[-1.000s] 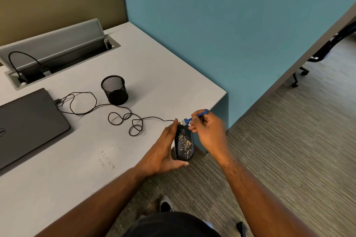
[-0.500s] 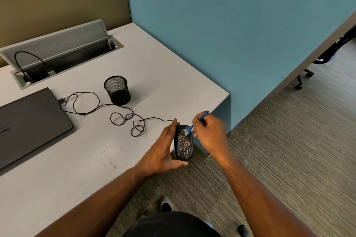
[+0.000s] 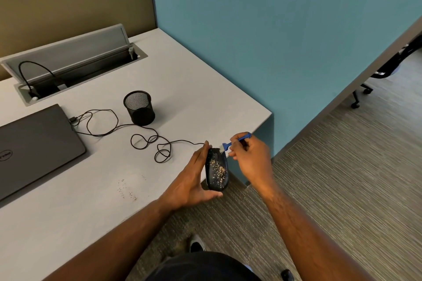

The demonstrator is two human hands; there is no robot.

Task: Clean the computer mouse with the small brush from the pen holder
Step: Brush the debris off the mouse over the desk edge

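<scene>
My left hand holds a black wired computer mouse over the desk's front right edge, fingers along its left side and thumb under its rear. Tan crumbs speckle the mouse's top. My right hand pinches a small blue brush, whose white bristles touch the front end of the mouse. The black mesh pen holder stands upright on the grey desk, behind and to the left of the hands.
The mouse cable loops across the desk to a closed grey laptop at the left. Crumbs lie on the desk near the front edge. An open cable tray sits at the back. A teal partition borders the desk's right side.
The brush head dipped onto the mouse's right front half a second ago and is now back at the front tip. The left hand keeps the mouse still.
</scene>
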